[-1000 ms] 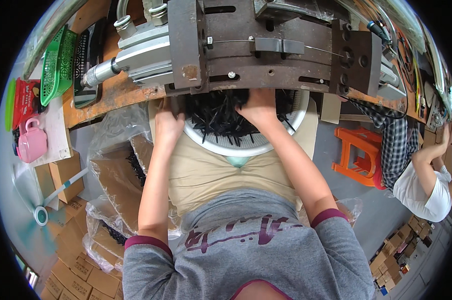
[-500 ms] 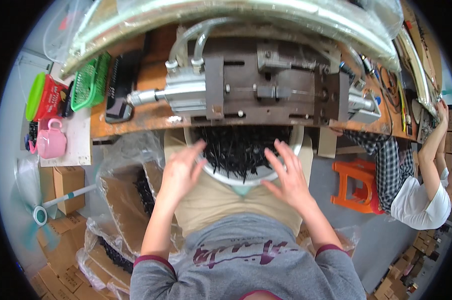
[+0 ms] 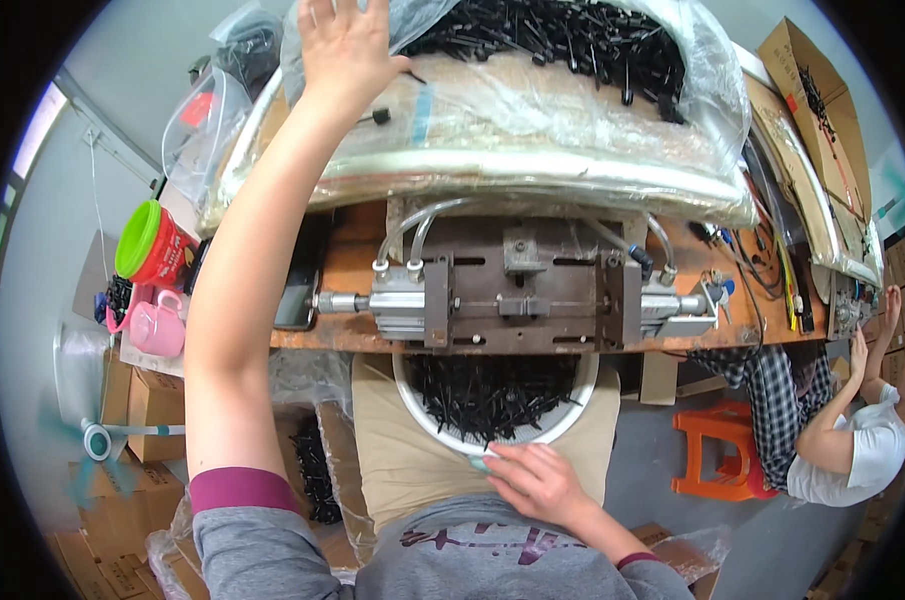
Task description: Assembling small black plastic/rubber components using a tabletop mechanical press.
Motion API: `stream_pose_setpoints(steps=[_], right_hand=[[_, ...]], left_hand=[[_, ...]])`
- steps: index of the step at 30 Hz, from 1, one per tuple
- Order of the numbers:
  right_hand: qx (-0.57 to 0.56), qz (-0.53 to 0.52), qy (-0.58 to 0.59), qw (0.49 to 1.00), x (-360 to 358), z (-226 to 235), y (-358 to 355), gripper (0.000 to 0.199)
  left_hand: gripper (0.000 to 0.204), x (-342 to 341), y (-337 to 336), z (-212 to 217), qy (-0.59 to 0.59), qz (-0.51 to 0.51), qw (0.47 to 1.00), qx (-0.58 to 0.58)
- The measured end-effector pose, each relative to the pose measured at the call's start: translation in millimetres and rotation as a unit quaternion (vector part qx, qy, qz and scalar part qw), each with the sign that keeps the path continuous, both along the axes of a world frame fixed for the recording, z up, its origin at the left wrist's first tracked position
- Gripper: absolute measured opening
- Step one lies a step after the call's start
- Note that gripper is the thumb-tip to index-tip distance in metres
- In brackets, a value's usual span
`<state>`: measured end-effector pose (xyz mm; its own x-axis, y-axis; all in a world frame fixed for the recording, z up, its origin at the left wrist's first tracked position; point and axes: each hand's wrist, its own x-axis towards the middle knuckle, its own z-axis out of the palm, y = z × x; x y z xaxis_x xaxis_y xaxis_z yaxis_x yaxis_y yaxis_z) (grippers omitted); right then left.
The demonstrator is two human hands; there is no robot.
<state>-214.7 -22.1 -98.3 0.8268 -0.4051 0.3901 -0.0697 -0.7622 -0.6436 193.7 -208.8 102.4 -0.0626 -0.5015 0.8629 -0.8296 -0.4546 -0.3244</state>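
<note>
My left hand is stretched far forward, fingers spread and partly cut off by the top edge. It is over clear plastic film at the left side of a heap of thin black parts; a few loose black parts lie near it. My right hand is at the front rim of a white round basket on my lap. Its fingers are stretched out, their tips at the rim, with nothing seen in them. More black parts fill the basket. Between basket and heap stands a metal fixture with cylinders.
A padded, film-wrapped edge runs across the bench behind the fixture. At left stand a pink cup, a red-and-green tub and a fan. Another person works at right by an orange stool. Open cartons flank my legs.
My left hand has left the basket and reached far forward to the heap. My right hand has drawn back from the basket's right side to its front rim. The view has tilted up.
</note>
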Motion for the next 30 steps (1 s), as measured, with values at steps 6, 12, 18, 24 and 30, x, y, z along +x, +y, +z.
stream_pose_setpoints(steps=[6,12,18,24,30], right_hand=[[-0.002,-0.068,-0.045,0.997,-16,3,-17,0.025],[-0.017,-0.12,-0.067,0.99,-14,10,-47,0.029],[-0.01,-0.097,-0.098,0.99,-10,17,-51,0.026],[0.02,-0.132,-0.076,0.988,-22,9,-55,0.026],[0.045,-0.142,-0.071,0.986,-18,9,-58,0.027]], left_hand=[[0.033,119,-11,101,0.266,-0.095,0.941,-0.187],[0.029,1,-22,54,0.079,-0.224,0.954,0.183],[0.047,99,-60,36,0.337,0.043,0.926,0.165],[0.087,187,-56,14,0.486,0.145,0.838,0.199],[0.095,166,-66,-7,0.65,-0.006,0.753,0.103]])
